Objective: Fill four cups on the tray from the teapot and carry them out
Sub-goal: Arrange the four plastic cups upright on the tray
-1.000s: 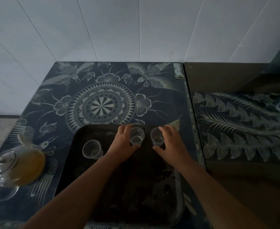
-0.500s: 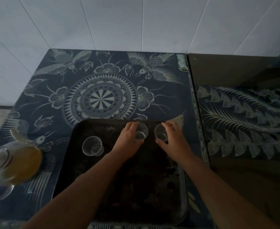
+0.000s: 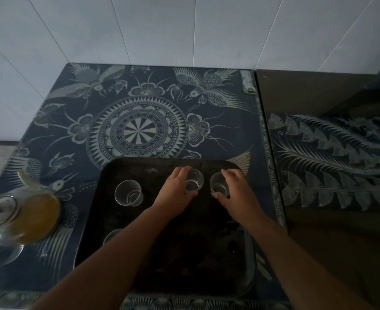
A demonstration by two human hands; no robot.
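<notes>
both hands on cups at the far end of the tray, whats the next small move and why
Probably let the left hand leave its cup and reach for the teapot: all visible glasses on the tray look empty, and the tea-filled teapot stands left of it, untouched.

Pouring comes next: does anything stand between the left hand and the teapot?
Yes. The left hand grips the middle cup on the tray; the teapot stands off the tray to its left. A free cup stands on the tray roughly in that line, so the hand would likely go over it.
</notes>
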